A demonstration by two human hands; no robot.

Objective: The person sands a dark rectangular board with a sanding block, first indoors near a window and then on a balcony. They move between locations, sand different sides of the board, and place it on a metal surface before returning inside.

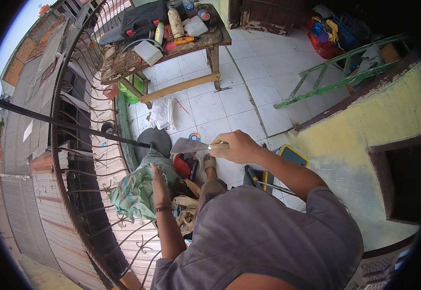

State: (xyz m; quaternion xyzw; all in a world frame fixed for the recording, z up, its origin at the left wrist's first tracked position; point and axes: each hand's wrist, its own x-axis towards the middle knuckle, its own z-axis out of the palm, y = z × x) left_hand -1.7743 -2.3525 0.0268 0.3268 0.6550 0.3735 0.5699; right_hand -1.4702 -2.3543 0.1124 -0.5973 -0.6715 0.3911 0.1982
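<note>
My right hand (242, 148) is closed round the wooden handle of a putty knife (190, 145). Its wide metal blade points left, held above the tiled floor. Lower and to the left, my left hand (159, 185) is seen edge-on with its fingers stretched out and nothing visible in it. Behind that hand lies a crumpled light green plastic sack (132, 194); whether the two touch I cannot tell. A red and black object (183, 166) shows partly below the blade, beside my sandalled foot (210, 164).
A worn wooden table (186, 47) with bottles and tools stands ahead. On the left runs a curled iron railing (56, 145), crossed by a dark pole (75, 125). A green ladder (336, 87) lies at the right, near a yellow wall (338, 145). A white plastic bag (162, 113) rests on the tiles.
</note>
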